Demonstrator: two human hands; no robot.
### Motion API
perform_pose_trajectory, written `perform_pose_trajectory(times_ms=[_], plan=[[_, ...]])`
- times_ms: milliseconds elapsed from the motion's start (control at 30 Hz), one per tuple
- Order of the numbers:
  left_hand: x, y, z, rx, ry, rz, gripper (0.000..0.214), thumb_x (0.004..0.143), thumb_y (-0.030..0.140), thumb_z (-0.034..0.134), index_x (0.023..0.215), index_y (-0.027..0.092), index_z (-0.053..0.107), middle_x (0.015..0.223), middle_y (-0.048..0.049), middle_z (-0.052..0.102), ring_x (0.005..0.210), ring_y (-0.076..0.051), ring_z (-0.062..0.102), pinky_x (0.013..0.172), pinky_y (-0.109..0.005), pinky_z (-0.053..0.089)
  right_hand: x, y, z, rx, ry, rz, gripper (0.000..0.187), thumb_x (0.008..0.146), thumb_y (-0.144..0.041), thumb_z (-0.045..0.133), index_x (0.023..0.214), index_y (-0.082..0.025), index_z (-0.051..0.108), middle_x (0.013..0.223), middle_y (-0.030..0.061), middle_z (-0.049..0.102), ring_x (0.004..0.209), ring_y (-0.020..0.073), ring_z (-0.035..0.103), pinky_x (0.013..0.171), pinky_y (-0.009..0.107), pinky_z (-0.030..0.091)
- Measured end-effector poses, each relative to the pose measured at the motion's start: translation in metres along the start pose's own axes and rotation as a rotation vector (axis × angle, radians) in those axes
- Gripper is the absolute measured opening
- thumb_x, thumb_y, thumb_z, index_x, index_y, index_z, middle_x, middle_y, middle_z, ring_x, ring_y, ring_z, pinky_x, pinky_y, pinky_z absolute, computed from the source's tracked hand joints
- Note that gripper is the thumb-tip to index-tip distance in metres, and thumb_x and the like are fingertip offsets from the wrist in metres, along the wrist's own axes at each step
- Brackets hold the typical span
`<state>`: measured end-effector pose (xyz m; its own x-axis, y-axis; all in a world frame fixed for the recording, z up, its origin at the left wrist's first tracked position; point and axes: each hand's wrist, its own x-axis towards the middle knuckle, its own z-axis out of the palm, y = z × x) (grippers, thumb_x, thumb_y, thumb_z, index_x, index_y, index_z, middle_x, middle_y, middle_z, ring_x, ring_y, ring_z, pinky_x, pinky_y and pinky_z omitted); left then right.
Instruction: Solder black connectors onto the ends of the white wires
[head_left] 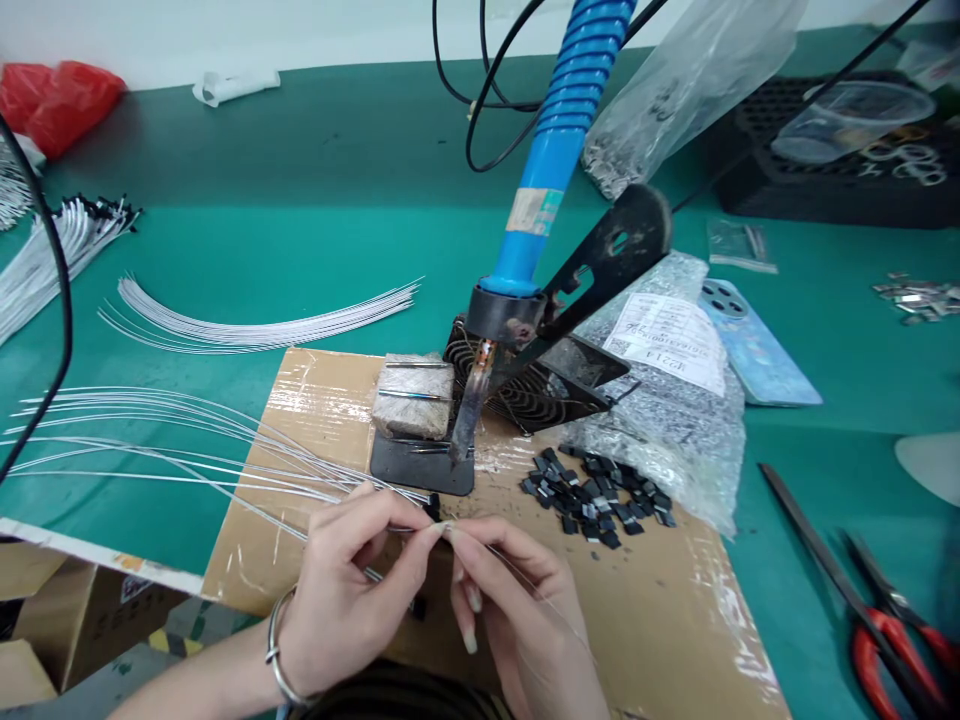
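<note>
My left hand [352,575] is closed in a pinch on a bunch of thin white wires [172,440] that fan out to the left over the cardboard sheet [660,610]. My right hand [517,600] is also closed, its fingertips meeting the left fingertips at the wire ends; what it pinches is too small to name. A small black part [433,505] sits at the wire ends just above the fingers. Right behind stands a blue-handled soldering iron [555,150] in a black stand [592,265], its tip down near a grey sponge block [412,395].
A pile of small black parts [592,495] lies right of the hands, beside a bag of parts [660,390]. More white wires [255,325] lie at the left. Red-handled scissors [877,610] are at the right edge. A phone [757,345] and black tray [840,170] lie further back.
</note>
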<state>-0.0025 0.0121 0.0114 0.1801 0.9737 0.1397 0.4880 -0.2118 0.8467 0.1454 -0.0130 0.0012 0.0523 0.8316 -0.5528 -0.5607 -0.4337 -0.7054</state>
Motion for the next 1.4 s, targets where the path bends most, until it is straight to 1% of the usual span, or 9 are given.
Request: perform_pose_trajectory(times_ms=[300,400,600,800,1000,1100,1167,1300,1400], plan=[[-0.001,0.0,-0.001,0.011,-0.012,0.014,0.021,0.096,0.012,0.067,0.076,0.019,0.071,0.059,0.0056,0.053,0.052,-0.011,0.041,0.051,-0.024,0.034,-0.001,-0.003,0.004,-0.019,0.012,-0.018,0.04,0.068,-0.056,0.098,0.07,-0.019,0.083,0.054,-0.0055,0.05,0.041,0.0047,0.047,0.043,0.018,0.032],[0.0,0.0,-0.001,0.004,-0.01,0.02,0.021,0.096,0.011,0.067,0.077,0.019,0.071,0.059,0.006,0.052,0.051,-0.01,0.039,0.051,-0.024,0.034,0.001,0.0,0.0,-0.029,0.002,-0.024,0.039,0.07,-0.055,0.098,0.07,-0.019,0.083,0.053,-0.0057,0.05,0.041,0.0045,0.047,0.043,0.017,0.031],[0.0,-0.001,-0.001,-0.013,-0.026,-0.001,0.021,0.096,0.012,0.067,0.077,0.019,0.071,0.059,0.0069,0.048,0.052,-0.01,0.038,0.051,-0.023,0.032,0.008,0.009,-0.015,-0.045,-0.147,-0.057,0.03,0.083,-0.049,0.091,0.076,-0.02,0.084,0.056,-0.0049,0.053,0.042,0.0048,0.048,0.041,0.016,0.036],[0.0,-0.001,-0.002,-0.05,-0.064,-0.026,0.021,0.097,0.013,0.068,0.077,0.019,0.072,0.059,0.007,0.046,0.053,-0.01,0.038,0.05,-0.023,0.031,0.01,0.005,-0.02,-0.038,-0.182,-0.035,0.027,0.084,-0.045,0.091,0.075,-0.021,0.084,0.057,-0.005,0.054,0.042,0.004,0.048,0.041,0.015,0.037],[-0.001,-0.003,-0.001,-0.067,-0.066,-0.068,0.021,0.097,0.014,0.068,0.076,0.019,0.072,0.059,0.0069,0.046,0.053,-0.01,0.037,0.049,-0.023,0.029,0.01,0.005,-0.022,-0.041,-0.193,-0.011,0.026,0.084,-0.046,0.09,0.08,-0.02,0.086,0.059,-0.0042,0.055,0.042,0.0043,0.048,0.04,0.015,0.037],[-0.001,-0.003,0.001,-0.072,-0.056,-0.072,0.021,0.097,0.015,0.067,0.077,0.019,0.071,0.058,0.0076,0.043,0.052,-0.01,0.036,0.048,-0.023,0.028,0.01,0.007,-0.022,-0.024,-0.199,-0.016,0.025,0.085,-0.046,0.089,0.083,-0.021,0.087,0.06,-0.0042,0.056,0.042,0.0037,0.048,0.04,0.015,0.038],[-0.001,-0.002,0.001,-0.071,-0.047,-0.064,0.021,0.097,0.015,0.067,0.076,0.019,0.071,0.058,0.0078,0.041,0.051,-0.01,0.035,0.048,-0.023,0.028,0.01,0.009,-0.022,-0.006,-0.189,-0.013,0.024,0.086,-0.046,0.089,0.084,-0.022,0.087,0.06,-0.0044,0.056,0.042,0.0032,0.048,0.04,0.014,0.038],[-0.002,-0.003,0.003,-0.041,-0.02,-0.031,0.021,0.096,0.012,0.067,0.077,0.019,0.07,0.058,0.0075,0.045,0.052,-0.01,0.036,0.048,-0.022,0.029,0.01,0.011,-0.019,0.022,-0.17,-0.009,0.024,0.085,-0.046,0.09,0.081,-0.022,0.087,0.059,-0.0038,0.056,0.044,0.0036,0.047,0.04,0.013,0.039],[-0.003,-0.003,0.004,-0.033,0.014,-0.011,0.019,0.095,0.01,0.068,0.078,0.019,0.071,0.059,0.0077,0.047,0.051,-0.009,0.037,0.048,-0.022,0.03,0.008,0.012,-0.013,0.052,-0.131,-0.003,0.027,0.08,-0.048,0.093,0.079,-0.021,0.087,0.056,-0.0042,0.054,0.042,0.0032,0.046,0.039,0.013,0.036]])
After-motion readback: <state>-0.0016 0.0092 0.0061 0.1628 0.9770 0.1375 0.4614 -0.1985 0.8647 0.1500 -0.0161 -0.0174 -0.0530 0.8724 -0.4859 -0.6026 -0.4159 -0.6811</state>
